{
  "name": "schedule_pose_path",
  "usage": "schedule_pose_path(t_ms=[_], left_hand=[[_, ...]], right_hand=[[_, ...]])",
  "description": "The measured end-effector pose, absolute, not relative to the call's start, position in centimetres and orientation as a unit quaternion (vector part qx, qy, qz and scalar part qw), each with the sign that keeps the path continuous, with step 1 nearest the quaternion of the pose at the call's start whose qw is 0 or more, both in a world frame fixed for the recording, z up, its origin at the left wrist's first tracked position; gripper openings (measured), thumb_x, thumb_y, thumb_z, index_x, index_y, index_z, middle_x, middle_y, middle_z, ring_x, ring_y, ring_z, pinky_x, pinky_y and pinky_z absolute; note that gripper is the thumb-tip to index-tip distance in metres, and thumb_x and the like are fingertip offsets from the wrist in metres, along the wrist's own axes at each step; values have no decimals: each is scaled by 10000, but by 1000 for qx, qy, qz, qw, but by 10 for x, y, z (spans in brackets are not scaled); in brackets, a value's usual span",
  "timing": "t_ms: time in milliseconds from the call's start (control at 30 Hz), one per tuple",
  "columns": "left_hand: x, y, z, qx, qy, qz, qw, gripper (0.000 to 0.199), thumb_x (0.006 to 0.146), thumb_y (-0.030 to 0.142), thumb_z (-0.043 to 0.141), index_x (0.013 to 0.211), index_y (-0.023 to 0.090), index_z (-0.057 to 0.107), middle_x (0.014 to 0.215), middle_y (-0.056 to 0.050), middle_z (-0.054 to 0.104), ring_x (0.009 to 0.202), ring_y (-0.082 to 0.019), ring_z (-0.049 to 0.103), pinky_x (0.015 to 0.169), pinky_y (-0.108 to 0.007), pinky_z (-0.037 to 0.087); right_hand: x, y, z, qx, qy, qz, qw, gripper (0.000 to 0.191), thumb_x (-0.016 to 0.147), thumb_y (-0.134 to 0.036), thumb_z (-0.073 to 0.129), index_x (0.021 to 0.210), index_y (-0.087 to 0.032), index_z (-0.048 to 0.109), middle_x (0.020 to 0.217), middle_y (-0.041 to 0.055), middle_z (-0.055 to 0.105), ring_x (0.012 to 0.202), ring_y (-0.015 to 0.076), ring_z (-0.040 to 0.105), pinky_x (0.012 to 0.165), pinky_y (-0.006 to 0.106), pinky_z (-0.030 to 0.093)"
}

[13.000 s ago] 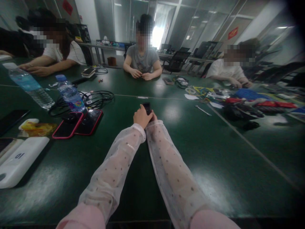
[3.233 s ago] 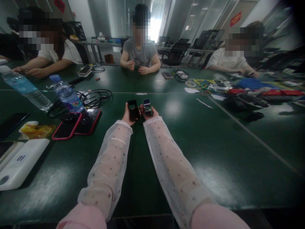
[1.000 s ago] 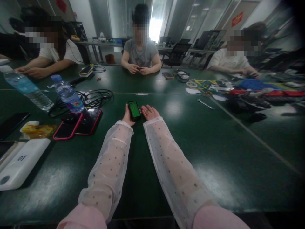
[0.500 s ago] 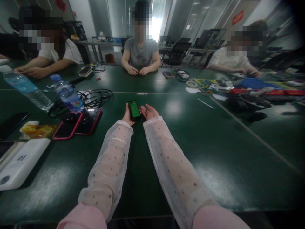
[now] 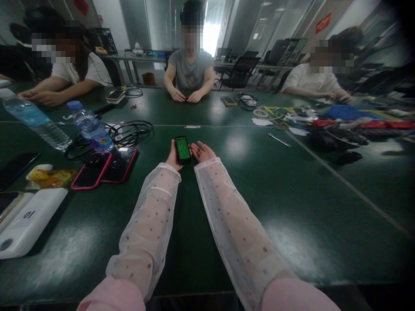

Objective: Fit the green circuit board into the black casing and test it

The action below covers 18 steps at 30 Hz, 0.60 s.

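Observation:
A small black phone with a lit green screen is held by my left hand, its thumb along the phone's left edge and the rest of the hand mostly behind it. Just right of the phone, my right hand lies palm up with its fingers apart and nothing in it; its fingertips are close to the phone's right edge. Both forearms wear sheer dotted sleeves and rest over the dark green table.
Two red-edged phones, water bottles, black cables and a white device lie on the left. A wrench and tangled wires are on the right. Three people sit around the table.
My hands and the phone have hardly moved. The person across the table has shifted slightly to the left, and the pattern on the green screen looks different.

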<state>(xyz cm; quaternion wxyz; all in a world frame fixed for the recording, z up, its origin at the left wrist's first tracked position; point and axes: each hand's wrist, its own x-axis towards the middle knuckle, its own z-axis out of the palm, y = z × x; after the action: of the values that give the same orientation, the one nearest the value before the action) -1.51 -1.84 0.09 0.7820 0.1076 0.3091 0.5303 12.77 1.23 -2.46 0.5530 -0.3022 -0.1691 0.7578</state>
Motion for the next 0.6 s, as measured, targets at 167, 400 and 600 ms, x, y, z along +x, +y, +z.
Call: schedule_pose_path(t_ms=[167, 400, 600], left_hand=[[-15, -18, 0, 100, 301, 533, 784, 659, 851, 683, 327, 1015, 108, 605, 708, -75, 620, 664, -162, 617, 695, -309, 530], [-15, -16, 0, 102, 309, 532, 781, 673, 849, 689, 322, 1019, 104, 608, 710, -85, 632, 695, -179, 638, 690, -309, 537], [-14, -15, 0, 115, 313, 531, 779, 704, 847, 699, 299, 1044, 100, 612, 685, -87, 629, 694, -187, 641, 675, -302, 536]], right_hand=[[127, 11, -22, -309, -166, 757, 552, 178, 918, -247, 390, 965, -215, 559, 920, 59, 680, 913, 151, 676, 806, 311, 581], [127, 11, -22, -308, -160, 758, 552, 169, 914, -242, 401, 966, -219, 560, 928, 60, 678, 898, 154, 680, 789, 313, 589], [128, 12, -24, -305, -158, 759, 554, 157, 913, -246, 406, 955, -216, 554, 922, 65, 670, 856, 149, 684, 729, 286, 597]])
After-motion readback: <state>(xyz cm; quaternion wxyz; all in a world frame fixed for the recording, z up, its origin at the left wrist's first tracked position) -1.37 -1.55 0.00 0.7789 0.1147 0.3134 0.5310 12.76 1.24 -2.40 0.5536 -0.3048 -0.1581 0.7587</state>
